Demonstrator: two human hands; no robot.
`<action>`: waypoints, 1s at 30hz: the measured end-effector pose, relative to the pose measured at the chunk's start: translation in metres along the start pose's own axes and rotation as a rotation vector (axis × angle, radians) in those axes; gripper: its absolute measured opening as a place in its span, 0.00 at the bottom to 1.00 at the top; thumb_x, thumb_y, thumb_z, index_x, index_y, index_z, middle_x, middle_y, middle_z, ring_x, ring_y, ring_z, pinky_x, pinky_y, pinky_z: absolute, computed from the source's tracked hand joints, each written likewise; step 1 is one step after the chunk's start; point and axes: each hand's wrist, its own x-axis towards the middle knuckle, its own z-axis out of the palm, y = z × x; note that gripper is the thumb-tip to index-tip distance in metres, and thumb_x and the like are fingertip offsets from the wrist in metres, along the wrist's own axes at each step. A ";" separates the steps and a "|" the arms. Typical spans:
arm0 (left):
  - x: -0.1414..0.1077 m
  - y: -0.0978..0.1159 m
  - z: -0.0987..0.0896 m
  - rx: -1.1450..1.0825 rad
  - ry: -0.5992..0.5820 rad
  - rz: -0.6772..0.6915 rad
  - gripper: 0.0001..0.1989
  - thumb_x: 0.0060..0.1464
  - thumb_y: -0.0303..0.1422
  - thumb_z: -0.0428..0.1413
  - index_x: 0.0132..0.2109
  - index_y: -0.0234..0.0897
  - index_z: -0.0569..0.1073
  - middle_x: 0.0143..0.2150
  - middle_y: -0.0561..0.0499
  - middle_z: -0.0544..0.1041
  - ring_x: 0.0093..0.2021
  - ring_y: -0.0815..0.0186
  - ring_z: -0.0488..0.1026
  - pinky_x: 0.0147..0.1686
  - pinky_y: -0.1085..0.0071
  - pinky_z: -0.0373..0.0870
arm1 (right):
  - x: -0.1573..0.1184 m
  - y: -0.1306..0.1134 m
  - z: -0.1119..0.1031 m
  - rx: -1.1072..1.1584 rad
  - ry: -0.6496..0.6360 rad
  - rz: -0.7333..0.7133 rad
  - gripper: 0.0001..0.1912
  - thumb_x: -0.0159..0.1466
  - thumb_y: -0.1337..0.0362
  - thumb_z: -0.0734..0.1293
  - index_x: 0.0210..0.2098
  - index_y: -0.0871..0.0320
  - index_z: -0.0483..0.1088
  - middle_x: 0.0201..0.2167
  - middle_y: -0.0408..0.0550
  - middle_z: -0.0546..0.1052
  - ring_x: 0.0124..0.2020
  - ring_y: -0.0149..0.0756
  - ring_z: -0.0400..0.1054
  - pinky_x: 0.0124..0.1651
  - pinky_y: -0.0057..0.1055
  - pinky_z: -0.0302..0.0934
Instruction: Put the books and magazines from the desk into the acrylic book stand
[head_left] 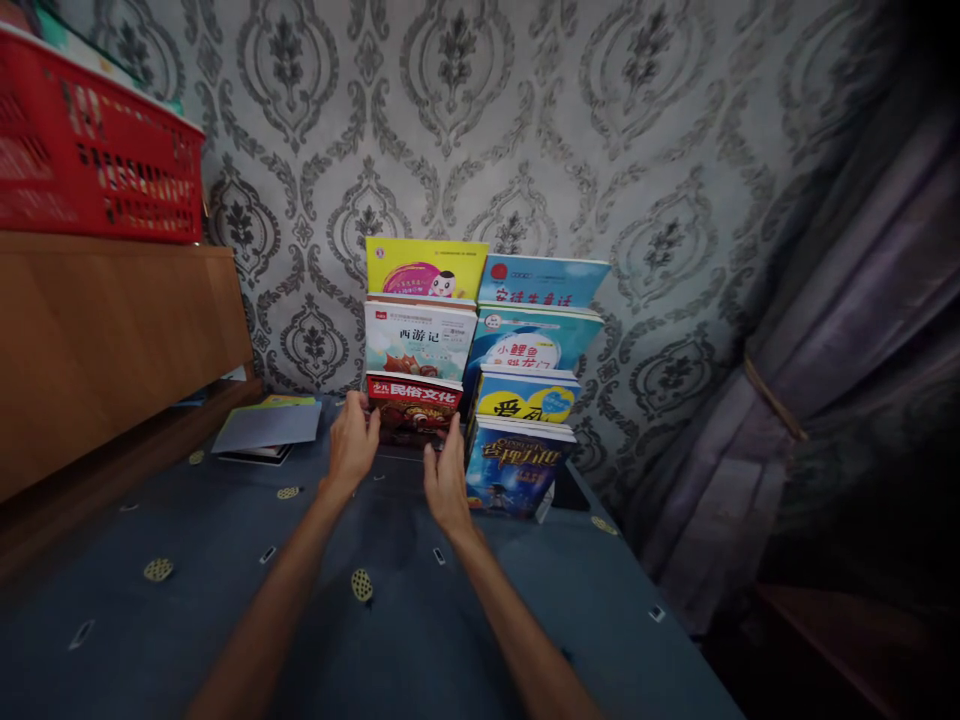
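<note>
Books stand upright in two stepped columns against the wall. At the front of the left column is a red book (416,400) with white lettering on its cover. My left hand (352,445) is at its left edge, thumb in front and fingers curled round the side. On the right edge, my right hand (448,480) grips in the same way, thumb toward me. Behind the red book rise a white book (420,335) and a yellow book (427,262). Whatever supports the books is mostly hidden.
The right column has a dark blue book (514,470) in front, then a yellow-and-blue book (525,398) and two light blue ones. Flat books (266,425) lie at left beside a wooden cabinet (120,340) bearing a red basket (112,150). A curtain (720,400) hangs at right.
</note>
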 end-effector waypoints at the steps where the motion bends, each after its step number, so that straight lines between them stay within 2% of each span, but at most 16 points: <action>1: 0.000 -0.001 0.001 -0.002 0.001 0.007 0.03 0.60 0.30 0.49 0.42 0.41 0.62 0.38 0.48 0.74 0.39 0.59 0.75 0.39 0.65 0.69 | 0.000 0.002 0.000 -0.002 -0.004 -0.001 0.35 0.73 0.55 0.49 0.73 0.58 0.30 0.71 0.61 0.50 0.68 0.46 0.55 0.65 0.50 0.56; 9: 0.001 -0.011 0.005 0.001 0.017 0.094 0.03 0.60 0.28 0.48 0.38 0.41 0.65 0.39 0.46 0.73 0.42 0.58 0.72 0.43 0.64 0.70 | 0.003 0.018 0.002 -0.043 -0.040 -0.027 0.34 0.72 0.56 0.51 0.73 0.61 0.36 0.69 0.62 0.55 0.68 0.47 0.54 0.66 0.51 0.54; 15: 0.000 -0.012 0.009 -0.035 0.012 0.096 0.08 0.60 0.28 0.47 0.44 0.38 0.69 0.41 0.45 0.76 0.43 0.59 0.73 0.45 0.63 0.71 | 0.005 0.018 -0.002 -0.062 -0.052 -0.041 0.34 0.71 0.57 0.52 0.73 0.62 0.40 0.68 0.62 0.59 0.68 0.48 0.54 0.67 0.53 0.52; 23: 0.001 -0.010 0.008 0.046 -0.017 0.084 0.14 0.61 0.28 0.45 0.51 0.35 0.71 0.45 0.41 0.76 0.46 0.56 0.73 0.49 0.59 0.70 | 0.010 0.015 -0.008 -0.040 -0.073 -0.055 0.34 0.70 0.58 0.54 0.72 0.61 0.42 0.66 0.61 0.61 0.67 0.49 0.55 0.66 0.52 0.53; 30: -0.001 -0.011 0.006 0.149 0.000 0.073 0.14 0.62 0.30 0.45 0.50 0.35 0.71 0.44 0.41 0.74 0.48 0.55 0.71 0.50 0.59 0.69 | 0.009 0.011 -0.008 -0.058 -0.104 -0.061 0.34 0.69 0.59 0.54 0.72 0.60 0.43 0.65 0.60 0.61 0.65 0.50 0.56 0.65 0.53 0.53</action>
